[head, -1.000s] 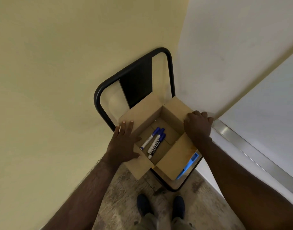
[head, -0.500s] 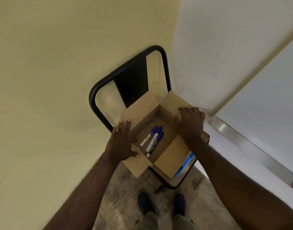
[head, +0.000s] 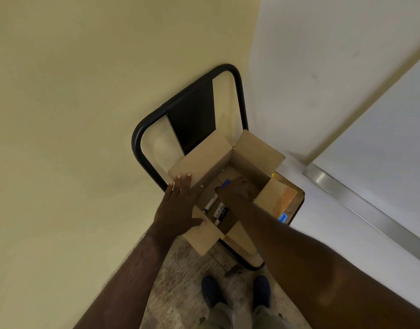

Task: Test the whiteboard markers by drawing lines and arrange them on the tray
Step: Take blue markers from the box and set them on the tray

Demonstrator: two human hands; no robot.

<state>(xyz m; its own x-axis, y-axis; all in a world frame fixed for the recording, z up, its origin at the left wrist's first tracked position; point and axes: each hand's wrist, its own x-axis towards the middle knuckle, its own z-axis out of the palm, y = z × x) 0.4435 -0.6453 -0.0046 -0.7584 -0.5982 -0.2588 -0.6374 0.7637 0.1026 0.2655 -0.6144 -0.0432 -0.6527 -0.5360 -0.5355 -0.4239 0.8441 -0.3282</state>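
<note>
Markers [head: 216, 206], white-barrelled with blue caps, lie inside the open cardboard box [head: 247, 153]. Left hand [head: 178, 205] presses flat on its left flap; right hand [head: 237, 189] reaches inside over them, grip hidden.

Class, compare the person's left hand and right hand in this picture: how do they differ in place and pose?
1. The left hand lies flat on the left flap of the cardboard box; the right hand reaches down inside it.
2. The left hand's fingers are straight and spread; the right hand's fingers curl down over the markers, though a grip cannot be confirmed.
Both touch the same box.
</note>
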